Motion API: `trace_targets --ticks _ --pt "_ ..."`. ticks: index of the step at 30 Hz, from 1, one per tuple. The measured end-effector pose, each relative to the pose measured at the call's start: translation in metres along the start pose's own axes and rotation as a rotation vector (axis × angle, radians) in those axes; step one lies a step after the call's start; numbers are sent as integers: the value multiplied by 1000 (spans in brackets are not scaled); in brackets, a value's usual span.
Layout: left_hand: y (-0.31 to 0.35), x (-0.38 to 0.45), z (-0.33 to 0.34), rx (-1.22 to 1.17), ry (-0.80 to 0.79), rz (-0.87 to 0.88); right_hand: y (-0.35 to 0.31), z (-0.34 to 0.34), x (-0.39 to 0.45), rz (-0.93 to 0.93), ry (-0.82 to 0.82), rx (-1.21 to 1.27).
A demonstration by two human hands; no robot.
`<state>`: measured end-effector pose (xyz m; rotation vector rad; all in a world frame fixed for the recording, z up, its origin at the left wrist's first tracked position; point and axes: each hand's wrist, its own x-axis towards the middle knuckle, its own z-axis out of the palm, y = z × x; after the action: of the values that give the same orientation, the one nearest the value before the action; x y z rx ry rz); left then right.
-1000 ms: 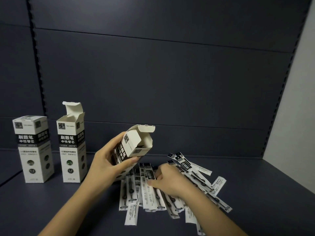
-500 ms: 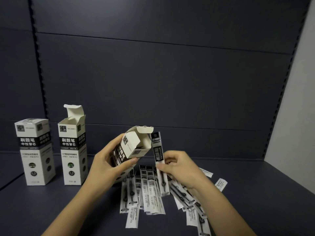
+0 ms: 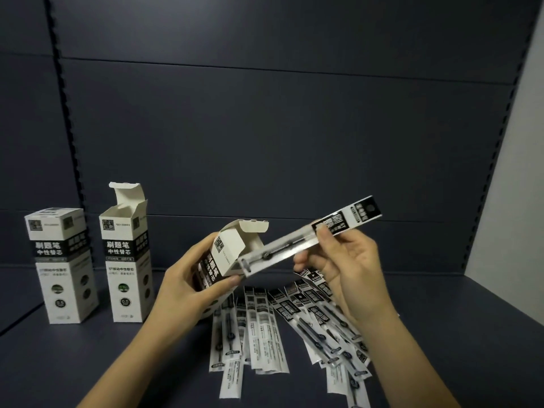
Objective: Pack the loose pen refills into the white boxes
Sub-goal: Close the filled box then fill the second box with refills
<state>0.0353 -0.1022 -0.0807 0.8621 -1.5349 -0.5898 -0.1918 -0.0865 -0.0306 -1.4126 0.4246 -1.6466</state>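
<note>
My left hand (image 3: pixel 188 285) grips a white box (image 3: pixel 228 254) with black lettering, tilted to the right, its top flap open. My right hand (image 3: pixel 346 266) pinches one packaged pen refill (image 3: pixel 306 240) near its black label end. The refill slants down to the left, and its lower tip is at the mouth of the held box. Several loose refills (image 3: pixel 265 328) in clear and white sleeves lie spread on the dark shelf (image 3: pixel 441 334) below my hands.
Two more white boxes stand upright at the left: a closed one (image 3: pixel 63 266) and one with its lid flap up (image 3: pixel 128 260). A dark panelled wall (image 3: pixel 265 128) closes the back. A pale side wall (image 3: pixel 515 187) bounds the right.
My right hand picked a refill out of the pile, lifted it, and turned it so its lower tip now points into the open box. My left hand kept the box tilted.
</note>
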Motion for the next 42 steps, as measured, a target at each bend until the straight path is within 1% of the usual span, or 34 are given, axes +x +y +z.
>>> trace_targets --ticks 3,6,8,12,14,16,18,21,25,28,32,37,39,42 --pt "0 0 1 -10 -4 1 0 -3 0 -104 126 -152" --pt "-1 0 1 -4 -9 5 2 -3 -3 -138 150 -349" --pt "-1 0 1 11 -18 6 5 0 -6 -151 111 -421" --pt "1 -2 1 23 -41 6 17 3 -7 -153 46 -473" --pt "2 -1 2 30 -45 10 21 3 -6 -190 -19 -532" --pt "4 -1 2 13 -43 8 23 4 -7 -213 -93 -541" --pt "4 -1 2 7 -42 7 24 4 -8 -220 -129 -547" --pt "4 -2 2 5 -42 6 25 7 -8 -251 -137 -560" --pt "2 -2 2 -7 -45 18 28 12 -7 -380 -125 -635" --pt "1 -1 3 -22 -48 29 31 15 -7 -422 -106 -662" --pt "1 -1 4 -43 -45 36 38 15 -6 -492 -135 -785" --pt "0 -1 3 -12 -54 41 45 11 -6 -505 -205 -949" --pt "1 -1 2 5 -55 45 43 12 -6 -445 -230 -991" --pt "1 -1 2 28 -57 47 41 14 -6 -302 -318 -1035"
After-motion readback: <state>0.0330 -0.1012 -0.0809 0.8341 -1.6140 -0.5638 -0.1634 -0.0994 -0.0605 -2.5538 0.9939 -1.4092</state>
